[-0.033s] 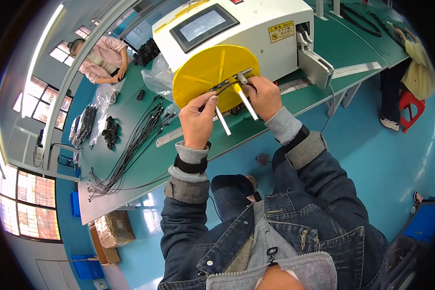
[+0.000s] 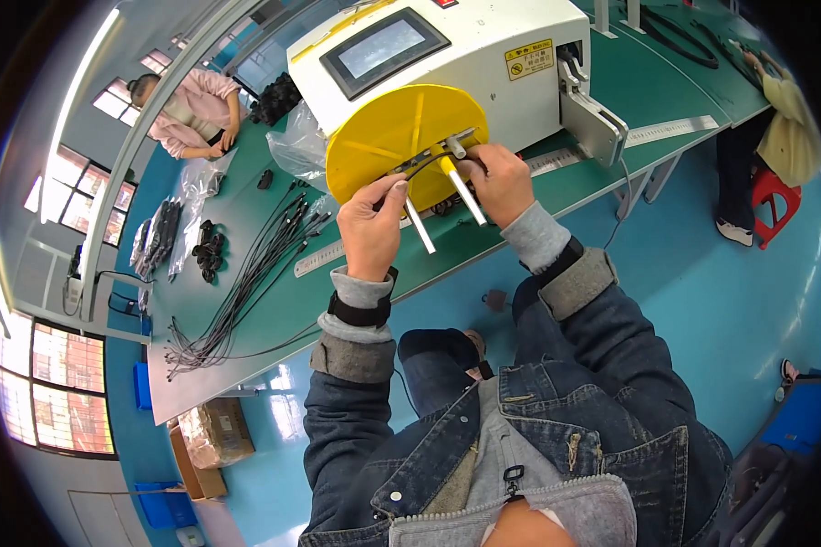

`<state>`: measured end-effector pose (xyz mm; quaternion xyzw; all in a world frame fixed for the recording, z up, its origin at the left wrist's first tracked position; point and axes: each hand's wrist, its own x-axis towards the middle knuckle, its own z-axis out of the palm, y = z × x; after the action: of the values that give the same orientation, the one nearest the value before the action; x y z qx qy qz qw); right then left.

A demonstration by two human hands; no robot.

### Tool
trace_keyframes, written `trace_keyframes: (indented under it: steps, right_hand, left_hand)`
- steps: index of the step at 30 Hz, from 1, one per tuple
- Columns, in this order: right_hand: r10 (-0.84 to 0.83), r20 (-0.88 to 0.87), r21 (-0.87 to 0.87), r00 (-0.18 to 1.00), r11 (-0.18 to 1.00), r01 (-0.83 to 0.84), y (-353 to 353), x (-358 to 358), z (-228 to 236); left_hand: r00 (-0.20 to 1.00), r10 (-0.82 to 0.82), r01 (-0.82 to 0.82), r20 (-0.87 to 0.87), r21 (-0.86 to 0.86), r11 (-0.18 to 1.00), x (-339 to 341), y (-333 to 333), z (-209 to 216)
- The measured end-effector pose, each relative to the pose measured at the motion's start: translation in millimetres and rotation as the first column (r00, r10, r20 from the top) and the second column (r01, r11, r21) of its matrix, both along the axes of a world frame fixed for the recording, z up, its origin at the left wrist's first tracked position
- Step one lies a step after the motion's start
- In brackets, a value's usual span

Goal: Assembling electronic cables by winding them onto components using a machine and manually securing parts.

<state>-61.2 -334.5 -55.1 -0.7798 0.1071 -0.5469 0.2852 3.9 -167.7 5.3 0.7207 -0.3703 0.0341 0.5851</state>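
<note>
A black cable (image 2: 426, 162) runs in a short arc between my two hands, in front of a round yellow disc (image 2: 374, 137). My left hand (image 2: 371, 223) pinches its left part with thumb and fingertips. At the other end my right hand (image 2: 497, 187) is closed on the cable, close to a metal clamp on the disc. Two white-tipped rods (image 2: 465, 196) stick out from the disc toward me, between my hands. The disc is mounted on the front of a white machine (image 2: 502, 55) with a dark screen frame (image 2: 385, 53).
Many loose black cables (image 2: 246, 273) lie in a bundle on the green table (image 2: 274, 201) at left. A steel ruler (image 2: 319, 259) lies along the near edge. Across the table sits a person in pink (image 2: 192, 109); a red stool (image 2: 777, 205) stands at right.
</note>
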Motion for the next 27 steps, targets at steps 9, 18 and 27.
trace_keyframes:
  steps: [9, 18, 27]
  right_hand:
    - [0.087, -0.112, 0.147, 0.99, 0.987, -0.07, 14, -68, -42]
    - [0.309, -0.218, 0.446, 0.926, 0.875, -0.187, 25, -106, -64]
    - [0.402, -0.243, 0.515, 0.883, 0.825, -0.234, 27, -110, -75]
  left_hand:
    - [0.996, 0.087, -0.089, -0.02, -0.112, 0.99, 2, 15, -16]
    - [0.944, 0.197, -0.156, 0.264, -0.167, 0.974, -13, 25, -7]
    - [0.931, 0.199, -0.175, 0.305, -0.105, 0.979, -23, 32, -6]
